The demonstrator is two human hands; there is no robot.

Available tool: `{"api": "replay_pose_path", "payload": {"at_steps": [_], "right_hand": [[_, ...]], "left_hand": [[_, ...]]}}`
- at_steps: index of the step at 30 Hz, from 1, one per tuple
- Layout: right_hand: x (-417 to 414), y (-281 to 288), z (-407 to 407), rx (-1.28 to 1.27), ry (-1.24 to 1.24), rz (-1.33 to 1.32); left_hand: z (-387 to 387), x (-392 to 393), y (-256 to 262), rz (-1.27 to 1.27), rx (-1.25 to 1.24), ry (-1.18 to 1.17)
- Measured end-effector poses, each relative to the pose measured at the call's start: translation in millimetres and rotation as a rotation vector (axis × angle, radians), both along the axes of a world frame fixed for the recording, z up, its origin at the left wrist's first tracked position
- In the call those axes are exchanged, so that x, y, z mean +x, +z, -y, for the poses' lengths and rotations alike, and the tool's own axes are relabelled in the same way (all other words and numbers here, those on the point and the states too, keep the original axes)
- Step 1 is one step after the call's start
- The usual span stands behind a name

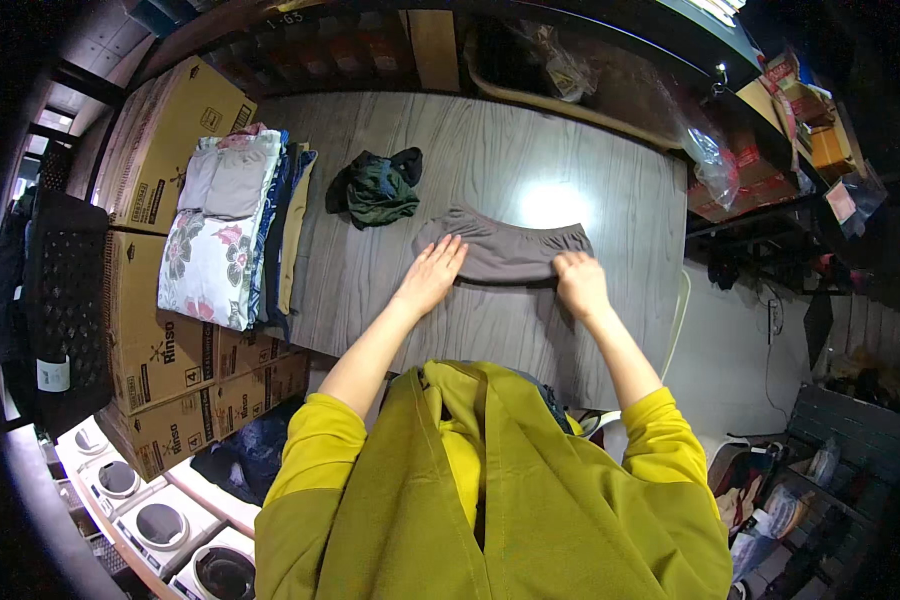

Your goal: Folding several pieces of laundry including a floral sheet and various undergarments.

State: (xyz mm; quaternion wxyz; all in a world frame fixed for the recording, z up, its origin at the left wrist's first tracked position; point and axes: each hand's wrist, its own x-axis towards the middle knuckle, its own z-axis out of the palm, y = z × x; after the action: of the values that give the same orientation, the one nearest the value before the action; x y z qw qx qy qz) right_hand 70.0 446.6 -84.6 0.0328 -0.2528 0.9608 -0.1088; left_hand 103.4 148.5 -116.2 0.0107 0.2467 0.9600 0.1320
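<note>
A grey cloth garment (pixel 506 247) with a gathered, elastic-looking upper edge lies folded into a long strip on the wood-grain table (pixel 390 292). My left hand (pixel 435 274) rests flat on its left part, fingers extended. At its right end, my right hand (pixel 581 283) has the fingers curled onto the cloth and grips the lower corner. To the left of the garment sits a crumpled bundle of dark green and black cloth (pixel 379 187). Further left stands a stack of folded clothes (pixel 221 232), with a floral white piece and small grey folded pieces on top.
Cardboard boxes (pixel 165 337) are piled against the table's left side, beside a black plastic basket (pixel 67 300). Front-loading machines (pixel 161 525) line the lower left. A dark shelf with plastic bags (pixel 712 165) runs along the back and right. More cloth (pixel 742 480) lies at the lower right.
</note>
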Motion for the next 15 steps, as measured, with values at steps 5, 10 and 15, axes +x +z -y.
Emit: {"api": "replay_pose_path", "payload": {"at_steps": [5,10,15], "right_hand": [[-54.3,67.3,-7.8,-0.221,-0.257,-0.057],[-103.4,74.6,-0.6,-0.186,-0.181,-0.107],[-67.2,47.3,11.8,0.005,0.031,-0.137]], "left_hand": [[-15.9,4.6,48.8,0.497,0.441,0.124],[-33.5,29.8,68.6,1.389,1.215,0.333],[-22.7,72.7,36.0,1.274,1.097,0.827]]}}
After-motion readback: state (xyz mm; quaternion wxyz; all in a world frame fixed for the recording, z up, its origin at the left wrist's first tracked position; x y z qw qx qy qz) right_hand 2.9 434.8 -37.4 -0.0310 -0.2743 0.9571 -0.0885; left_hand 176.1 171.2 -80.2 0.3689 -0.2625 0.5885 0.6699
